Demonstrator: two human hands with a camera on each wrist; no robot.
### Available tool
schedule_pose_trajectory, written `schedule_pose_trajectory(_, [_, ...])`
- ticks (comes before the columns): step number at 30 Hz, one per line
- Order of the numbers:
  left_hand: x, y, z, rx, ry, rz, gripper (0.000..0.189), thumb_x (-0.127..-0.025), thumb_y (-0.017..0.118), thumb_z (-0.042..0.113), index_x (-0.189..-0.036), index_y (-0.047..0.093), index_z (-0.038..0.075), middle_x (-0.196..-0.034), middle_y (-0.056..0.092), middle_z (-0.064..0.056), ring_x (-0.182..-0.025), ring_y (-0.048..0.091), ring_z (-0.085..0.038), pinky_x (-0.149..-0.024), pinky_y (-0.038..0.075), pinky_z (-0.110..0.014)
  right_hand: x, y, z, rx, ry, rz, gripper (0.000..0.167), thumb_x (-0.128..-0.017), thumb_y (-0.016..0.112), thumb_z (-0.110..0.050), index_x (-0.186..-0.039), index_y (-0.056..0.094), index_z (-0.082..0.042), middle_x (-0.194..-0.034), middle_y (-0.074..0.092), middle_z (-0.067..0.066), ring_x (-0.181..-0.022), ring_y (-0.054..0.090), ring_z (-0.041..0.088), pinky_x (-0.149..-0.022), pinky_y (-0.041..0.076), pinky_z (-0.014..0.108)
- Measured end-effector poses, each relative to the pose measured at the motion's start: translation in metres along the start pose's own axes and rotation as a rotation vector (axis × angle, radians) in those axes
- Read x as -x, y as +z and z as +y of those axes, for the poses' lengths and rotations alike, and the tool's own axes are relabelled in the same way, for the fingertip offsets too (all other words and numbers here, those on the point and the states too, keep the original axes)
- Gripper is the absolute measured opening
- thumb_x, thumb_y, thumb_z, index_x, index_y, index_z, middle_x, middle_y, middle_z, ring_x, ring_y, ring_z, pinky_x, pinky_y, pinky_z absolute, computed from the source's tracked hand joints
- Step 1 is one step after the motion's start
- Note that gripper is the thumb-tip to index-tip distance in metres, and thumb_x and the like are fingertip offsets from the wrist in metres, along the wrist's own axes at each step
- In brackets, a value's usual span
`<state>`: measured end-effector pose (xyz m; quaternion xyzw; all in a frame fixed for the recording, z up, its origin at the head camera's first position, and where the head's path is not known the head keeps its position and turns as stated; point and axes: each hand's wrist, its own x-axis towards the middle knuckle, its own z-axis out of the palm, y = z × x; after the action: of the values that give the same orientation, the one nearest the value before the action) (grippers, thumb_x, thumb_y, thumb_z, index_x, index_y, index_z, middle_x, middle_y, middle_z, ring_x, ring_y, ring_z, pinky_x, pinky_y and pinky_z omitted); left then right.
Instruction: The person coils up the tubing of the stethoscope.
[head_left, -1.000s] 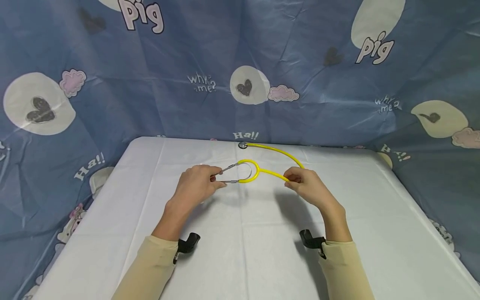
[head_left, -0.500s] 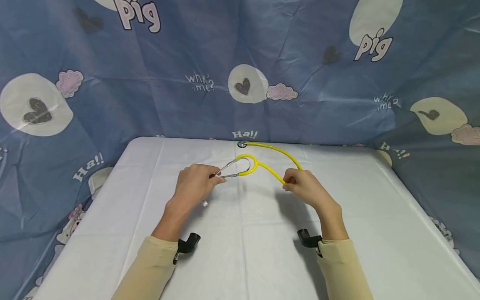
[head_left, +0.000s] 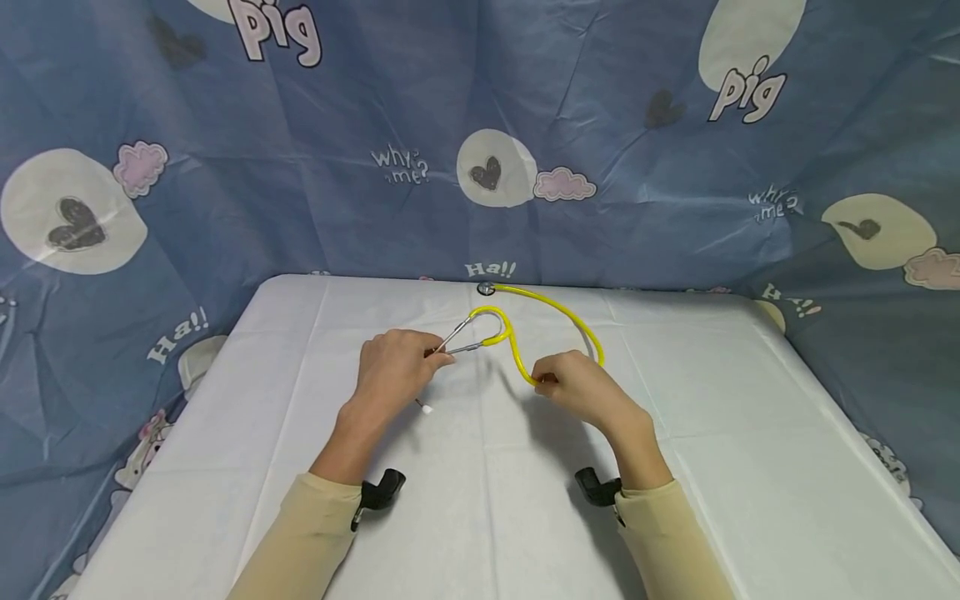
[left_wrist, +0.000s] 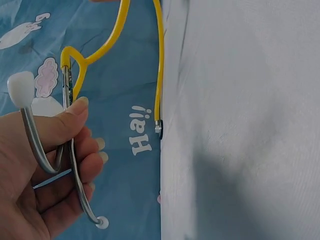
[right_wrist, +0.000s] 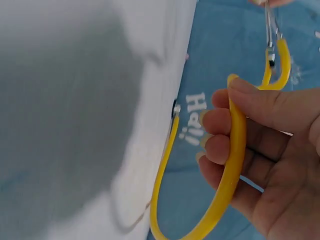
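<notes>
A stethoscope with yellow tubing [head_left: 567, 313] is held by both hands above the white table. My left hand [head_left: 395, 367] grips its two metal ear tubes [left_wrist: 68, 90], which cross between the thumb and fingers. White eartips [left_wrist: 21, 90] stick out on either side of that hand in the left wrist view. My right hand [head_left: 587, 387] pinches the yellow tube between thumb and curled fingers, below the Y-shaped fork. From there the tube loops right and back to the metal chest piece [head_left: 486, 288], lying at the table's far edge.
The white-covered table [head_left: 420, 533] ends at a blue printed cloth backdrop [head_left: 337, 200] behind and at the sides. A black wrist mount [head_left: 382, 489] sits on the left sleeve, another black mount [head_left: 597, 487] on the right one.
My right hand has moved left and toward me with the tube, so the tubing bends more sharply below the fork. The left hand stays nearly in place, and the ear tubes tilt upward.
</notes>
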<state>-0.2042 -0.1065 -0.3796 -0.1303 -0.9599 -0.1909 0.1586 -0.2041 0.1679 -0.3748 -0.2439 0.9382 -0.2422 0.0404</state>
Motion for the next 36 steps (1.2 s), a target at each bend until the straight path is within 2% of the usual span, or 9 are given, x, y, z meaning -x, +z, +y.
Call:
schedule_pose_trajectory(5, [0.0, 0.005, 0.004, -0.018, 0.032, 0.011, 0.023, -0.083, 0.078, 0.041, -0.067, 0.068, 0.027, -0.053, 0.053, 0.011, -0.05, 0.045, -0.012, -0.046, 0.031, -0.03, -0.002, 0.007, -0.014, 0.048, -0.048, -0.036, 0.033, -0.083, 0.055, 0.007, -0.065, 0.043, -0.018, -0.065, 0.026, -0.007, -0.062, 0.026, 0.005, -0.059, 0.024, 0.021])
schedule_pose_trajectory(9, [0.0, 0.008, 0.007, -0.026, 0.063, 0.02, 0.024, -0.082, 0.078, 0.041, -0.067, 0.067, 0.026, -0.054, 0.053, 0.011, -0.049, 0.045, -0.012, -0.045, 0.03, -0.029, -0.003, 0.009, -0.019, 0.047, -0.115, -0.055, 0.035, -0.078, 0.051, 0.011, -0.065, 0.034, -0.016, -0.066, 0.02, -0.006, -0.063, 0.022, 0.005, -0.059, 0.021, 0.021])
schedule_pose_trajectory(11, [0.001, 0.009, 0.008, -0.028, 0.067, 0.029, 0.024, -0.082, 0.079, 0.041, -0.066, 0.068, 0.026, -0.053, 0.053, 0.01, -0.048, 0.045, -0.012, -0.045, 0.03, -0.029, -0.003, 0.009, -0.021, 0.04, -0.135, -0.06, 0.033, -0.079, 0.053, 0.01, -0.065, 0.037, -0.015, -0.066, 0.022, -0.006, -0.063, 0.025, 0.005, -0.06, 0.023, 0.021])
schedule_pose_trajectory(14, [0.001, 0.01, 0.009, -0.031, 0.067, 0.033, 0.023, -0.081, 0.08, 0.041, -0.067, 0.069, 0.026, -0.053, 0.053, 0.01, -0.048, 0.044, -0.012, -0.044, 0.03, -0.028, -0.002, 0.008, -0.023, 0.025, -0.139, -0.06, 0.025, -0.082, 0.058, 0.008, -0.069, 0.053, -0.013, -0.065, 0.037, -0.008, -0.066, 0.036, 0.006, -0.062, 0.032, 0.021])
schedule_pose_trajectory(17, [0.002, 0.011, 0.01, -0.029, 0.065, 0.029, 0.021, -0.079, 0.081, 0.041, -0.069, 0.07, 0.026, -0.053, 0.054, 0.009, -0.048, 0.045, -0.012, -0.044, 0.03, -0.028, -0.001, 0.007, -0.026, 0.006, -0.151, -0.052, 0.019, -0.086, 0.063, 0.005, -0.085, 0.071, -0.013, -0.076, 0.061, -0.008, -0.075, 0.052, 0.006, -0.071, 0.045, 0.023])
schedule_pose_trajectory(19, [0.002, 0.013, 0.011, -0.03, 0.07, 0.025, 0.02, -0.078, 0.082, 0.041, -0.07, 0.071, 0.027, -0.053, 0.054, 0.01, -0.049, 0.045, -0.013, -0.045, 0.03, -0.029, 0.0, 0.006, -0.028, -0.004, -0.173, -0.045, 0.02, -0.087, 0.064, 0.004, -0.094, 0.074, -0.012, -0.085, 0.068, -0.006, -0.081, 0.058, 0.006, -0.076, 0.049, 0.025])
schedule_pose_trajectory(21, [0.002, 0.014, 0.013, -0.031, 0.077, 0.021, 0.02, -0.077, 0.082, 0.041, -0.069, 0.07, 0.027, -0.053, 0.055, 0.01, -0.049, 0.045, -0.013, -0.045, 0.031, -0.029, -0.001, 0.006, -0.03, -0.019, -0.208, -0.036, 0.02, -0.088, 0.065, 0.003, -0.096, 0.074, -0.013, -0.088, 0.07, -0.006, -0.082, 0.059, 0.007, -0.077, 0.05, 0.025])
schedule_pose_trajectory(27, [0.003, 0.019, 0.018, -0.038, 0.099, 0.002, 0.027, -0.076, 0.083, 0.043, -0.064, 0.065, 0.026, -0.053, 0.053, 0.01, -0.049, 0.045, -0.012, -0.044, 0.031, -0.029, -0.002, 0.005, -0.034, -0.054, -0.273, -0.032, 0.02, -0.087, 0.067, 0.003, -0.081, 0.064, -0.016, -0.075, 0.055, -0.009, -0.072, 0.049, 0.006, -0.069, 0.045, 0.022])
schedule_pose_trajectory(36, [0.005, 0.019, 0.022, -0.025, 0.129, -0.004, 0.024, -0.075, 0.084, 0.04, -0.065, 0.067, 0.026, -0.054, 0.054, 0.012, -0.05, 0.045, -0.009, -0.045, 0.031, -0.028, 0.0, 0.003, -0.039, -0.109, -0.289, -0.023, 0.018, -0.088, 0.068, 0.002, -0.1, 0.076, -0.01, -0.094, 0.072, -0.003, -0.085, 0.062, 0.008, -0.078, 0.052, 0.024])
